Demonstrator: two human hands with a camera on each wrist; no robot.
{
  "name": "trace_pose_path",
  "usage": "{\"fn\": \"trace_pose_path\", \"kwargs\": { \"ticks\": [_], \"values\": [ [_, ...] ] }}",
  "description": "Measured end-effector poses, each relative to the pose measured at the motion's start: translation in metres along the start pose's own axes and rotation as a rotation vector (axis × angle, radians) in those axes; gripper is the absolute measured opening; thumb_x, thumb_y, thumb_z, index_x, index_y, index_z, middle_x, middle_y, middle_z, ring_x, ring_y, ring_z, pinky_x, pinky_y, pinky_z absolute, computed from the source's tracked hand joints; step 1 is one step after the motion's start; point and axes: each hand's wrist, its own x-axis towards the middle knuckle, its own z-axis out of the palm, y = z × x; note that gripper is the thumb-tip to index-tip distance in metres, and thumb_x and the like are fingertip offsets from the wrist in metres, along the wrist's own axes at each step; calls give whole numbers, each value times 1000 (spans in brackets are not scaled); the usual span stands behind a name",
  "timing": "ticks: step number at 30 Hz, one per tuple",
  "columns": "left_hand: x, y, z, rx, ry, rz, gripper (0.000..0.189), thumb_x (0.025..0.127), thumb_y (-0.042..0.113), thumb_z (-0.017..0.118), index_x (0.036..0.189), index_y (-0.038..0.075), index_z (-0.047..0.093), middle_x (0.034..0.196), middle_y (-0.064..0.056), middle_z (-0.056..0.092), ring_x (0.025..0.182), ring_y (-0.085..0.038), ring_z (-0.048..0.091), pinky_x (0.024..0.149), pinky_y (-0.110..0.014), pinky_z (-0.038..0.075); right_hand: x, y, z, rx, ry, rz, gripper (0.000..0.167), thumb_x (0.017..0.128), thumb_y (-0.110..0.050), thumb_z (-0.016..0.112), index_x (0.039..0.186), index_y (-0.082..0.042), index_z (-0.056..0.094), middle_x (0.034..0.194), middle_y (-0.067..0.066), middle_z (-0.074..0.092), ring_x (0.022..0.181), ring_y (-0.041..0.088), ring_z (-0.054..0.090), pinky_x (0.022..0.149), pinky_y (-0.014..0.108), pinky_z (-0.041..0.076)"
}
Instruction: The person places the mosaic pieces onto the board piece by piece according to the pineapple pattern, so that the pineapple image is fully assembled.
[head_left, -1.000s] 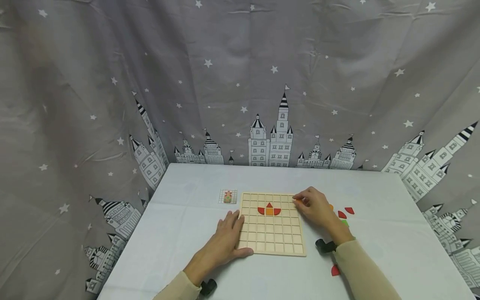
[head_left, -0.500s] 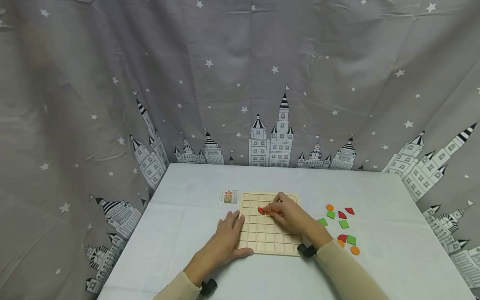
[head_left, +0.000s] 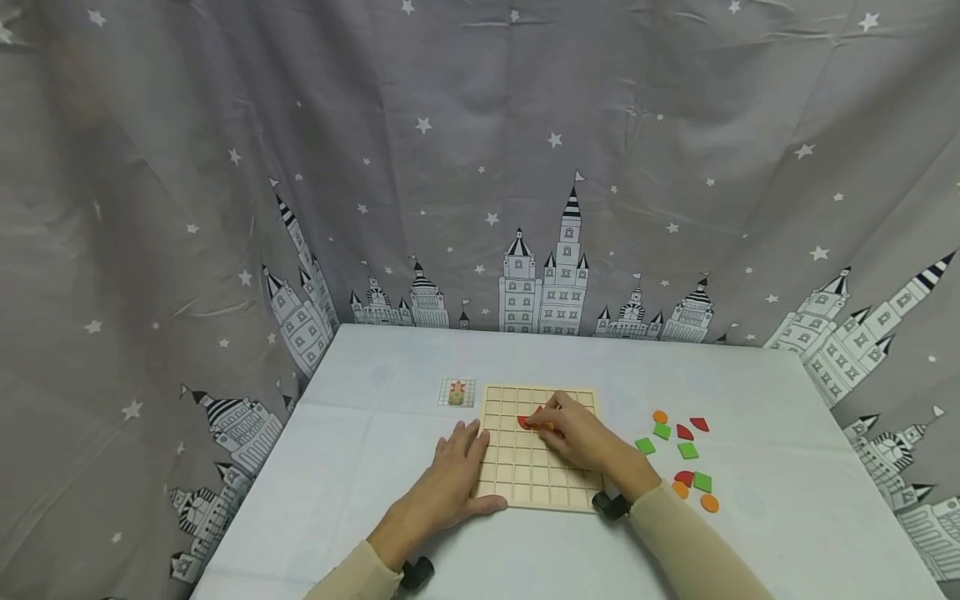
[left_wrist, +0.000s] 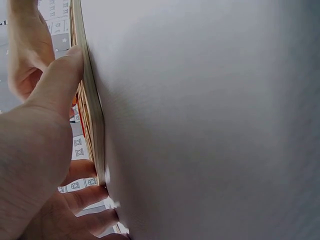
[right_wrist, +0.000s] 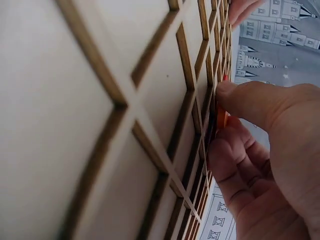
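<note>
A wooden grid board (head_left: 536, 479) lies on the white table. My left hand (head_left: 446, 479) rests at its near left corner, fingers spread along the left side. In the left wrist view the left thumb (left_wrist: 65, 75) touches the board's edge. Over the upper middle cells, my right hand (head_left: 577, 433) pinches a small orange tile (right_wrist: 222, 119) between thumb and fingertips, down at the grid. Its full shape is hidden by the fingers. Just left of those fingertips a red tile (head_left: 522, 422) sits in a cell; the hand covers most of the other tiles there.
A small card (head_left: 457, 392) with a gridded coloured picture lies beyond the board's left corner. To the right are scattered loose tiles: green squares (head_left: 687, 451), red quarter-rounds (head_left: 699, 424) and orange discs (head_left: 709, 502). A grey castle-print curtain (head_left: 450, 167) hangs behind the table.
My right hand has come leftward from the board's upper right edge to the tiles in its upper middle, carrying the orange tile, and has hardly moved since. The left hand stays put.
</note>
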Motion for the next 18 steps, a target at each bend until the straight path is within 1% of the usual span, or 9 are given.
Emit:
{"fn": "trace_pose_path", "kwargs": {
  "ticks": [5, 9, 15, 18],
  "values": [
    [0, 1, 0, 5, -1, -2, 113, 97, 59, 92, 174, -7, 43, 186, -36, 32, 176, -61, 28, 138, -79, 32, -1, -2, -1, -10, 12, -2, 12, 105, -11, 87, 115, -10, 81, 111, 2, 72, 93, 8, 59, 83, 28, 57],
    [1, 0, 0, 4, -1, -3, 113, 97, 59, 92, 174, -7, 43, 186, -36, 32, 176, -61, 27, 138, -79, 32, -2, -1, -2, 36, 8, -23, 6, 103, -10, 90, 105, -11, 84, 105, 0, 73, 88, 5, 58, 78, 24, 55],
    [1, 0, 0, -1, -3, -7, 113, 97, 60, 92, 175, -7, 43, 186, -36, 32, 177, -61, 27, 138, -79, 31, -2, -1, -3, 65, -19, -24, 7, 102, -9, 90, 99, -15, 87, 103, -3, 73, 85, 0, 55, 74, 20, 53],
    [1, -1, 1, -1, -1, -6, 114, 97, 60, 92, 175, -7, 43, 186, -36, 32, 176, -61, 27, 138, -79, 32, -1, 0, -2, 66, -12, -25, 8, 102, -9, 90, 98, -14, 87, 101, -4, 73, 84, 0, 56, 74, 20, 53]
  ]
}}
